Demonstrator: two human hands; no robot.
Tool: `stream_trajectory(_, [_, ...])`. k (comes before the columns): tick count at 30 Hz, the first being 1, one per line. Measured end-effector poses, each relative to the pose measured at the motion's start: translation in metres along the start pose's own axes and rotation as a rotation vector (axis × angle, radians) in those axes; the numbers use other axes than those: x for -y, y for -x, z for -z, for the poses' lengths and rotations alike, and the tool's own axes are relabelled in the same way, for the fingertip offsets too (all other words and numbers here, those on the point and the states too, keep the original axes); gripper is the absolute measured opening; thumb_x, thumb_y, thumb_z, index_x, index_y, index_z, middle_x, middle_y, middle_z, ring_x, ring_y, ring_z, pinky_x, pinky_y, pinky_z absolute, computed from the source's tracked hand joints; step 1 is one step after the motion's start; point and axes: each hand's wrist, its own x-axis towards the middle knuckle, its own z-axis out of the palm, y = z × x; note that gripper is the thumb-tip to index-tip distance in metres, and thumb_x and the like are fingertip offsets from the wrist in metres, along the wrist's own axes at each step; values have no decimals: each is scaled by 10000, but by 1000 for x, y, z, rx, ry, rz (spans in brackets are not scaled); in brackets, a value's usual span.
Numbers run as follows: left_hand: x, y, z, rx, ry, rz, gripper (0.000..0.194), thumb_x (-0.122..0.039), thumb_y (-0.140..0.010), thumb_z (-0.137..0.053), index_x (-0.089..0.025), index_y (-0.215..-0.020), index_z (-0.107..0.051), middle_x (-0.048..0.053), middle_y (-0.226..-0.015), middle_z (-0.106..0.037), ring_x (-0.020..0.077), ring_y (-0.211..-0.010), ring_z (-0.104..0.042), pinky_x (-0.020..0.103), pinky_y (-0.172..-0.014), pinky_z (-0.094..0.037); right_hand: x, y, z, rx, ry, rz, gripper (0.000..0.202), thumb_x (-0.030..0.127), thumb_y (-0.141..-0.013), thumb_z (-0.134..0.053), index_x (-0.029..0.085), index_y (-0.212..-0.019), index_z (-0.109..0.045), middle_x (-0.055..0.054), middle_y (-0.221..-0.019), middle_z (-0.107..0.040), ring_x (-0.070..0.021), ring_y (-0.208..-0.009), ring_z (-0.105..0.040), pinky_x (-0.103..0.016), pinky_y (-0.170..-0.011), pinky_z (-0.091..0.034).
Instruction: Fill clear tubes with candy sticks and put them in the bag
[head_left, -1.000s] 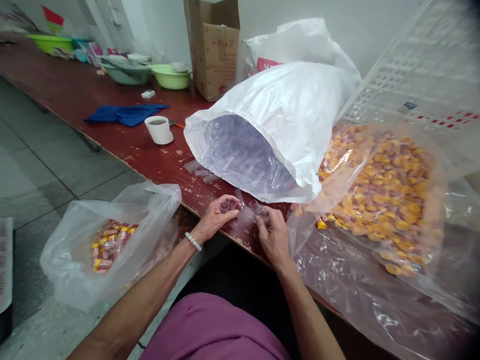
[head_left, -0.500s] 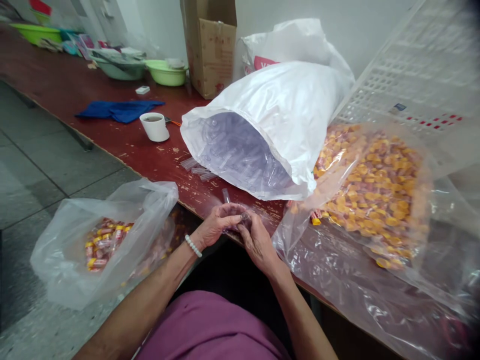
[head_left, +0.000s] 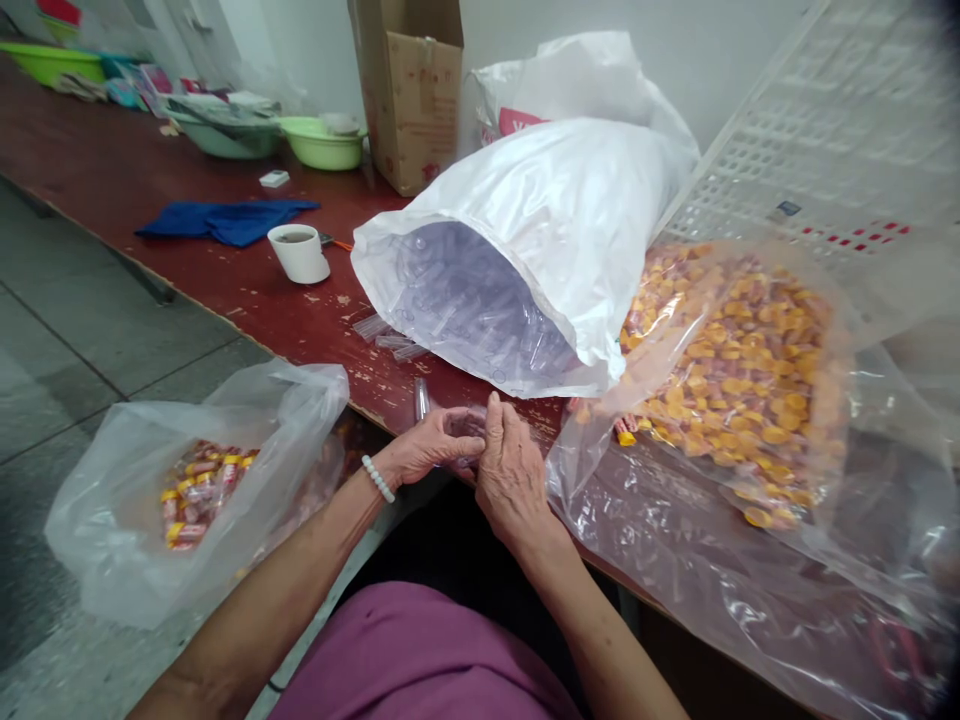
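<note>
My left hand [head_left: 429, 446], with a pale bead bracelet at its wrist, is curled around a clear plastic piece [head_left: 465, 450] at the table's edge. My right hand [head_left: 514, 465] presses against the same piece from the other side, its index finger pointing up; its exact shape is partly hidden by the fingers. A clear plastic tube [head_left: 421, 398] sticks up just beyond the left fingers. Behind both hands a big white sack [head_left: 555, 230] lies open towards me, with many clear tubes [head_left: 465, 300] inside. A few loose tubes [head_left: 397, 345] lie by its mouth.
Right of me spreads a clear bag of yellow-capped pieces [head_left: 750, 390], beneath a white perforated basket [head_left: 802, 150]. An open plastic bag [head_left: 105, 510] holding small yellow-capped tubes [head_left: 199, 495] sits lower left. A white cup [head_left: 301, 262] and blue cloth [head_left: 232, 220] rest on the red table [head_left: 217, 275].
My right hand has turned so its back faces up and its index finger extends. The upright clear tube shows more to the left of my left fingers. The view has shifted slightly.
</note>
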Motion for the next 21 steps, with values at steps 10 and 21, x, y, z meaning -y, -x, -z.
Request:
stream_trajectory(10, [11, 8, -7, -27, -119, -99, 644, -59, -512, -765, -179, -1109, -553, 30, -887, -646, 144, -746, -600, 226, -589, -502, -18, -4, 6, 108, -378, 213, 939, 47, -672, -470, 120, -1467, 25, -209, -1452, -274, -273, -1342, -302, -471, -1046, -368])
stream_trajectory(21, [27, 26, -49, -162, -86, -63, 528, -144, -592, -722, -179, -1070, -499, 43, -902, -625, 135, -669, -607, 113, -339, -338, -111, 42, 60, -260, -189, -448, 126, 196, -820, -468, 177, -884, -575, -44, -793, -596, -166, -712, -555, -308, -695, -468])
